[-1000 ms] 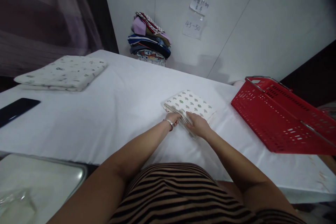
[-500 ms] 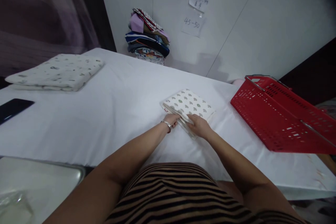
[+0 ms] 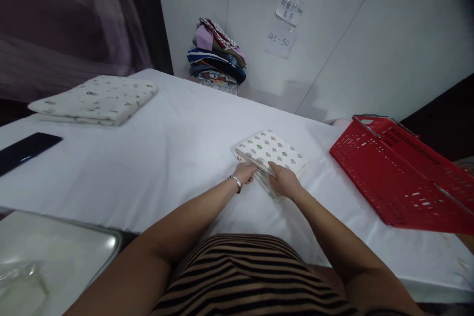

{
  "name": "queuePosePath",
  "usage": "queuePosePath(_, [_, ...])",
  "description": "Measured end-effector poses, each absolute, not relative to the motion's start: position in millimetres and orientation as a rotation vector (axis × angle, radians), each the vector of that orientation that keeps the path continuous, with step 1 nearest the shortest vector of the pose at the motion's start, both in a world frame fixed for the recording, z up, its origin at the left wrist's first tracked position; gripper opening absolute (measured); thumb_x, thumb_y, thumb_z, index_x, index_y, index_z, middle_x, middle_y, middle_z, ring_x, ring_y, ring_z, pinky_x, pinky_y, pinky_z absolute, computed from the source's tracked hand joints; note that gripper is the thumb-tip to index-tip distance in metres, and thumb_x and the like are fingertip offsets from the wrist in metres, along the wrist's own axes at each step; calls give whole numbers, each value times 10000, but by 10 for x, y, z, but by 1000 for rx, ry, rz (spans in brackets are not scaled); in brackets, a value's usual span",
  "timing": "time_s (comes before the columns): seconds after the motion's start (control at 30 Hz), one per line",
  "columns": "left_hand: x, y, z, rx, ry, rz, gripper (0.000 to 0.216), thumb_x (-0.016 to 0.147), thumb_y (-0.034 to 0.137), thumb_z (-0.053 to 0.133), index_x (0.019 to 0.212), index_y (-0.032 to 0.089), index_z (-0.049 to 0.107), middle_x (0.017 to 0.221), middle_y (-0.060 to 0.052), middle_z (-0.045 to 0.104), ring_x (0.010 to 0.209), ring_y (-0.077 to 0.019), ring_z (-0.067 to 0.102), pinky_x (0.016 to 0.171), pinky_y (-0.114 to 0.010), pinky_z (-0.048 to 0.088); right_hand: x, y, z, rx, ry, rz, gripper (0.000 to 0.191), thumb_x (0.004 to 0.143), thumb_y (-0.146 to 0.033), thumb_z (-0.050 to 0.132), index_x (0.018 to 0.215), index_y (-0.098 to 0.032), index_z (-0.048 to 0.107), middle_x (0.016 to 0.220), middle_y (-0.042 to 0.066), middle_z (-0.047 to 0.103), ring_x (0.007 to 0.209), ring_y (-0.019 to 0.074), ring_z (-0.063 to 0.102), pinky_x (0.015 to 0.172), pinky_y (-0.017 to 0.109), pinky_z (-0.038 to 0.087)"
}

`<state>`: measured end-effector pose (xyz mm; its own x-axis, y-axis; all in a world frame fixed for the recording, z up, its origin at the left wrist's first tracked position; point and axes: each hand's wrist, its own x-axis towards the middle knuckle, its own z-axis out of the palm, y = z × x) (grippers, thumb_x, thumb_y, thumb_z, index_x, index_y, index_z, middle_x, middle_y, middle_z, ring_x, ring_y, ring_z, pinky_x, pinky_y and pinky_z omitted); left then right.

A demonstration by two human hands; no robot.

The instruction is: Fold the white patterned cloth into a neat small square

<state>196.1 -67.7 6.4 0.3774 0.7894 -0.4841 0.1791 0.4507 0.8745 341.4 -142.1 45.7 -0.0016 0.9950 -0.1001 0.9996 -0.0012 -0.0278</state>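
A small folded white cloth [image 3: 276,150] with grey and green prints lies on the white-covered table in front of me. My left hand [image 3: 246,173], a silver bracelet at its wrist, is closed on the cloth's near left edge; its fingertips are partly hidden at the layers. My right hand [image 3: 284,180] grips the near edge a little farther right, thumb on top and fingers underneath. Between the hands the upper layers are lifted slightly, and a lower layer shows beneath, toward me.
A red plastic basket [image 3: 400,177] with metal handles stands at the right. At the left lie a larger folded printed cloth [image 3: 96,100] and a black phone [image 3: 27,152]. Piled clothes [image 3: 218,57] rise behind the white table [image 3: 177,158]. A metal-rimmed white surface [image 3: 74,247] is at lower left.
The whole view has shifted slightly, so things appear a little farther right. Both hands stay on the cloth's near edge, with hardly any movement against it.
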Motion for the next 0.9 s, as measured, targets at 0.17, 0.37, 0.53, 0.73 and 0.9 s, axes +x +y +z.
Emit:
queuePosePath(0.17, [1789, -650, 10, 1820, 1223, 520, 325, 734, 171, 519, 1013, 251, 664, 692, 8, 644, 655, -135, 582, 594, -215, 407, 3472, -1377, 489, 2163, 2200, -189, 495, 825, -225, 432, 1317, -191, 390, 1127, 77, 618, 970, 210, 569, 778, 279, 395])
queuePosePath(0.37, [1775, -636, -12, 2487, 1187, 252, 332, 819, 232, 431, 1102, 302, 591, 967, -26, 682, 883, -203, 618, 698, -279, 429, 3447, -1399, 501, 2168, 2231, -205, 467, 833, -217, 425, 1299, -204, 400, 1120, 61, 618, 962, 198, 566, 772, 267, 390])
queuePosePath(0.53, [1795, -595, 37, 2662, 1060, 169, 289, 876, 274, 368, 1070, 263, 582, 979, -42, 674, 877, -203, 623, 682, -280, 431, 3454, -1395, 520, 2160, 2238, -245, 451, 831, -200, 427, 1282, -203, 415, 1120, 59, 614, 951, 190, 564, 761, 261, 385])
queuePosePath(0.73, [1827, -526, 54, 2849, 881, 116, 324, 905, 267, 343, 1154, 238, 548, 946, -71, 671, 864, -217, 624, 708, -310, 442, 3478, -1379, 512, 2134, 2276, -257, 452, 827, -187, 422, 1279, -195, 420, 1108, 63, 617, 946, 191, 563, 763, 264, 382])
queuePosePath(0.9, [1867, -505, 63, 2954, 741, 85, 301, 902, 204, 356, 1102, 177, 579, 1045, -112, 640, 942, -227, 599, 748, -334, 460, 3483, -1365, 513, 2170, 2227, -264, 467, 823, -201, 427, 1289, -212, 417, 1083, 55, 630, 943, 196, 566, 781, 271, 384])
